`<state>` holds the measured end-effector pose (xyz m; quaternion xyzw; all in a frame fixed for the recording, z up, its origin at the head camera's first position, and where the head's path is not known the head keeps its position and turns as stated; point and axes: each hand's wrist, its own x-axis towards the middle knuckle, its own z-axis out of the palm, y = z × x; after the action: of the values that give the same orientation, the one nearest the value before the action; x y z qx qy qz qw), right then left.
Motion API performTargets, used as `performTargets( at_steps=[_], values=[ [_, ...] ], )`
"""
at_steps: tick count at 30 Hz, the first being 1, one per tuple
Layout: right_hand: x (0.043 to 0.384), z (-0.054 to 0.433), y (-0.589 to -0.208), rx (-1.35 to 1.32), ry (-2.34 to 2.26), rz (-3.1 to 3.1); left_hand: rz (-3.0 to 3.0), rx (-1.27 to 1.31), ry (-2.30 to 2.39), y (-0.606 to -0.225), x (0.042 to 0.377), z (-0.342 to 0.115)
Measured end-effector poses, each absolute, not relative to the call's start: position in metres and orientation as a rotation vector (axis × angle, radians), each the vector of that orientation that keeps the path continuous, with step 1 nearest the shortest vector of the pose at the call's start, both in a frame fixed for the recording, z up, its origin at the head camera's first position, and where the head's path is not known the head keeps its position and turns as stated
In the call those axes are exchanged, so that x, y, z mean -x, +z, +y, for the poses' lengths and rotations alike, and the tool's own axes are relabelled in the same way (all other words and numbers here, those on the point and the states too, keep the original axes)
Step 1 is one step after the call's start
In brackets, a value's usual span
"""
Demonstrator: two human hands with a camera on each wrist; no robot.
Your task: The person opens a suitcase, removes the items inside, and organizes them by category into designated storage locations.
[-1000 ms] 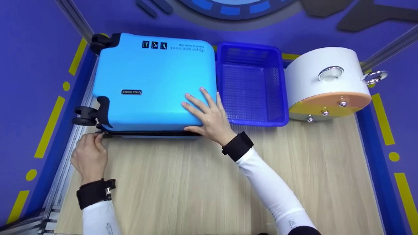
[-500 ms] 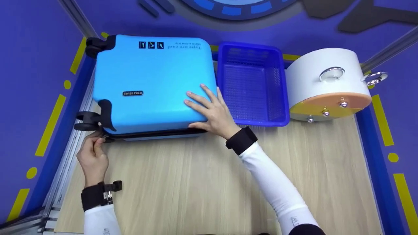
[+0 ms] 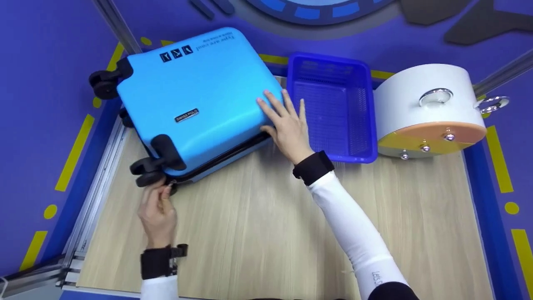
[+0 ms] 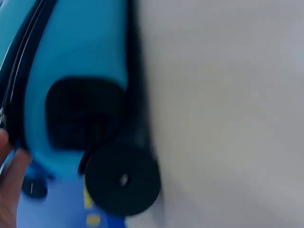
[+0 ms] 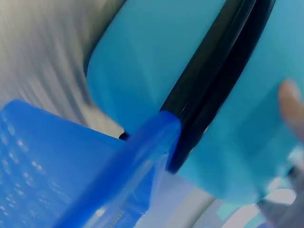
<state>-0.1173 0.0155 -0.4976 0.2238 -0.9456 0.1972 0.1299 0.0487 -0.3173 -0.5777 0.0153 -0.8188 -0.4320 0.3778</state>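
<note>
A light blue hard-shell suitcase (image 3: 200, 91) lies flat, turned at an angle, its dark zipper seam (image 3: 227, 158) facing the person. At the near left corner, beside a black wheel (image 3: 150, 171), my left hand (image 3: 158, 212) pinches a small metal zipper pull. The left wrist view shows its fingertips (image 4: 16, 166) close to the pull (image 4: 2, 116) and seam, blurred. My right hand (image 3: 289, 131) lies with spread fingers on the suitcase's right near corner, its thumb at the side edge. In the right wrist view, a fingertip (image 5: 289, 99) shows against the blue shell.
A blue plastic basket (image 3: 372, 125) stands just right of the suitcase. Beyond it is a white rounded box (image 3: 395, 100) with metal handles and a coloured front with knobs. Blue walls (image 3: 33, 125) enclose the wooden tabletop (image 3: 266, 233) on the back and sides.
The suitcase has turned, its near left corner swinging towards the person and right. My left hand has moved right with that corner; my right hand has shifted slightly up and right.
</note>
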Motion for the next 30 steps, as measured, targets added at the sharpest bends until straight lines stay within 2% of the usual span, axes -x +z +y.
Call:
performTargets(
  at_steps=[3,8,21,30],
  values=[
    [0.122,0.015,-0.494,-0.564,0.651,-2.808,-2.029,-0.040,-1.112,-0.582,-0.051,-0.295],
    [0.119,0.012,-0.493,-0.577,0.936,-2.775,-1.988,-0.081,-1.120,-0.584,-0.057,-0.277],
    [0.063,-0.048,-0.497,-0.800,0.999,-2.542,-1.952,-0.023,-1.141,-0.592,-0.056,-0.281],
    [0.056,-0.067,-0.501,-0.868,0.989,-2.470,-1.893,0.083,-1.162,-0.588,-0.053,-0.286]
  ],
)
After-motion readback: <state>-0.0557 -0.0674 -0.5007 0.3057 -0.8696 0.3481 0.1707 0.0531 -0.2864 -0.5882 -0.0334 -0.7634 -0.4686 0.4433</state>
